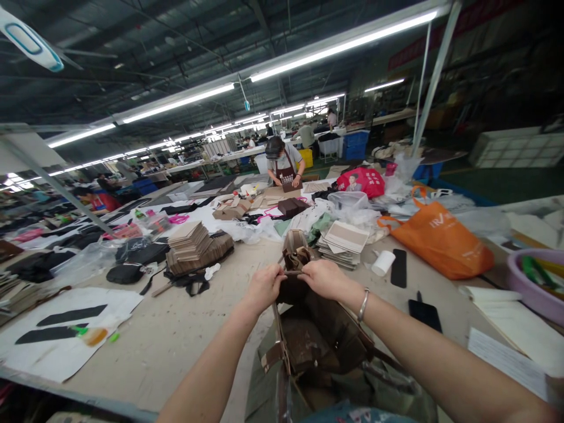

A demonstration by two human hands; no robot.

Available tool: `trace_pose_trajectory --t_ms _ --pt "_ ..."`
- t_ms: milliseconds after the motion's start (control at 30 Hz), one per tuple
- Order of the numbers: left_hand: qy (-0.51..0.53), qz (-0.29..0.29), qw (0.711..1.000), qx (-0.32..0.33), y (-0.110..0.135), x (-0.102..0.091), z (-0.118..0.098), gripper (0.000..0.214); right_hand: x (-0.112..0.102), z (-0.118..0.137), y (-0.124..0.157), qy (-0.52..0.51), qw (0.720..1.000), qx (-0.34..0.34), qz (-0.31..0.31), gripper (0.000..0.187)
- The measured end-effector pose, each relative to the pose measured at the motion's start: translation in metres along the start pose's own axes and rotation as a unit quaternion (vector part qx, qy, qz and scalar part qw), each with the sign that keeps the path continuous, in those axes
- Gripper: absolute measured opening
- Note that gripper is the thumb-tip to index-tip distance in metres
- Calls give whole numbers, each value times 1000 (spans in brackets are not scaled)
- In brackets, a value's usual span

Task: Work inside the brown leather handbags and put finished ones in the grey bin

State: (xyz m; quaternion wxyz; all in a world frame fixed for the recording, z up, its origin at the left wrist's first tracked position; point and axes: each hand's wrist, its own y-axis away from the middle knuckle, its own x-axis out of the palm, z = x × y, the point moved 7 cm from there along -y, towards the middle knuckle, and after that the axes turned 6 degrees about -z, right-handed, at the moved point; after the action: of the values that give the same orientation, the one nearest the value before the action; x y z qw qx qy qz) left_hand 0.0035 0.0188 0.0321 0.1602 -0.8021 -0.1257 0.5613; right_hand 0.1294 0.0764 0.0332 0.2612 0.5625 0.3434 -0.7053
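A brown bag (pixel 317 335) in pieces lies on the worktable (pixel 185 329) in front of me, its far end raised into a folded flap (pixel 294 249). My left hand (pixel 264 286) is closed, pinching the bag's edge from the left. My right hand (pixel 325 278), with a silver bracelet at the wrist, is closed on the same edge from the right. The two hands nearly touch over a thin strip running between them.
Stacked tan card pieces (pixel 194 247), a paper stack (pixel 343 241), an orange tote (pixel 440 238), a white tape roll (pixel 383 262), a black phone (pixel 423 314) and a purple basin (pixel 533 285) surround me. Another person (pixel 284 164) works at the table's far end.
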Motion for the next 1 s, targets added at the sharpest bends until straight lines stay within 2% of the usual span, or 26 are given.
trace_pose_trajectory --t_ms 167,300,433,467,633,733,833,867,1000 --pt "-14 0 1000 -6 1 1 1 9 0 -1 2 -4 1000 6 -5 37" --pt "-38 8 999 -3 2 1 2 12 -7 0 5 -27 999 -16 -20 30" --pt "-60 18 998 1 2 1 -1 15 -16 6 6 -50 996 -56 -47 58" --pt "-62 20 998 3 2 0 -2 15 -17 9 5 -47 995 -65 -52 59" --pt "-51 17 998 23 2 -2 -7 17 -12 17 -2 -15 995 -77 -53 28" --pt "-20 22 999 17 4 -1 -4 16 -8 18 -5 -12 996 -74 -48 27" --pt "40 16 999 -18 5 -2 3 7 -6 18 -6 -11 996 -74 -48 28" --pt "66 13 997 -31 5 -3 5 9 -6 18 -6 -9 996 -73 -47 28" --pt "128 41 988 -74 4 -3 11 42 -6 16 -9 -9 996 -73 -44 29"
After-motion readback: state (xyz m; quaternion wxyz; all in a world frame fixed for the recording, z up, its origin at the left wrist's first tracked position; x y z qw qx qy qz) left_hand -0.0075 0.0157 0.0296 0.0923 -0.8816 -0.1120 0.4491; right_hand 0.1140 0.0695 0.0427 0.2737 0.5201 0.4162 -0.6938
